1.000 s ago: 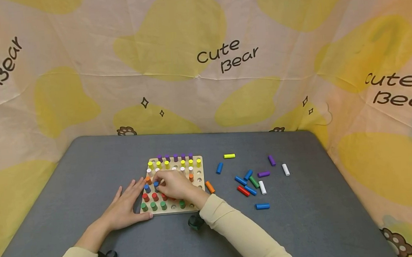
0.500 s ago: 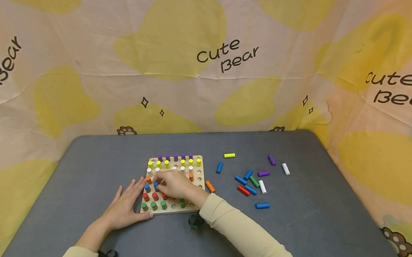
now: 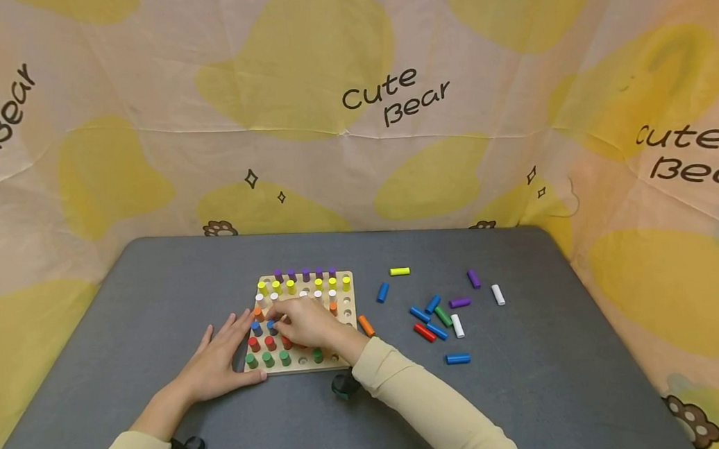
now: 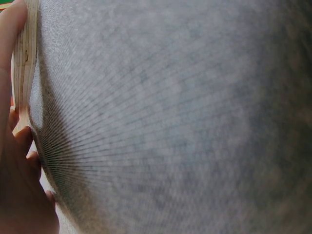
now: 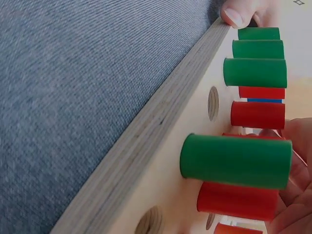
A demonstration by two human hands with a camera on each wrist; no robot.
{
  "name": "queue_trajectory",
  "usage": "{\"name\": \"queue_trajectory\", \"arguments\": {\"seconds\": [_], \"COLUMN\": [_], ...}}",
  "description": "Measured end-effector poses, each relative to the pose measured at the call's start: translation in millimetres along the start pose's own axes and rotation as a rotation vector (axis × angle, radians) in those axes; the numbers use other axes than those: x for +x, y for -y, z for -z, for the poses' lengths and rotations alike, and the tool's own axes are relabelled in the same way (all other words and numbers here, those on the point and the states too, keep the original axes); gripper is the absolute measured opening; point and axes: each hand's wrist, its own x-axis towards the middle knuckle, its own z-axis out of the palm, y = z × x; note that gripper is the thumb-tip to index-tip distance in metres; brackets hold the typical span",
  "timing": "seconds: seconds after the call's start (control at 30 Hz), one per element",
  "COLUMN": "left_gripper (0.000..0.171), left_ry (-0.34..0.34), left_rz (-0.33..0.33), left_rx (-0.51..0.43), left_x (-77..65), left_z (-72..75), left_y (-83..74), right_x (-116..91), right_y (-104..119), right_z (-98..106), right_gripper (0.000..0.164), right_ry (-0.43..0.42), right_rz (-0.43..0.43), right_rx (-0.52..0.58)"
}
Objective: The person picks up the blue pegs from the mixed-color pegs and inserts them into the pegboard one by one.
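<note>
A wooden pegboard (image 3: 353,336) lies on the table, with coloured pegs standing in rows of purple, yellow, white, orange, blue, red and green. My right hand (image 3: 306,322) reaches over its middle, its curled finger and thumb pinching a blue peg (image 3: 272,327) in the blue row. That hand covers the pegs to the right of it. My left hand (image 3: 222,365) is spread along the board's left side, thumb at the near left corner. In the right wrist view, green pegs (image 5: 236,161) and red pegs (image 5: 239,201) stand upright from the board, beside empty holes.
Loose pegs lie to the right of the board: an orange peg (image 3: 366,325) close to its edge, a yellow peg (image 3: 400,272) farther back, a red peg (image 3: 425,332), and several blue, purple, white and green ones. A patterned cloth (image 3: 298,69) hangs behind the grey table (image 3: 534,393).
Almost nothing differs. My right hand stays at the blue peg while its forearm and sleeve shift very slightly to the right; the left hand keeps its place.
</note>
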Motion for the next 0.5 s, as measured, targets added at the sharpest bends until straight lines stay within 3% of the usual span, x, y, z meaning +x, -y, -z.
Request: {"name": "queue_trajectory", "arguments": {"seconds": [0.17,0.5], "left_gripper": [0.107,0.107], "left_ry": [-0.003,-0.006], "left_rz": [0.001,-0.003], "left_rx": [0.005,0.003], "left_x": [-0.3,-0.3], "left_z": [-0.8,-0.4], "left_y": [1.0,1.7], "right_x": [-4,-9], "right_y": [1,-5], "right_z": [7,23], "right_gripper": [0.02,0.021], "right_ry": [0.004,-0.029], "right_rz": [0.005,0.128], "right_rx": [0.02,-0.023]}}
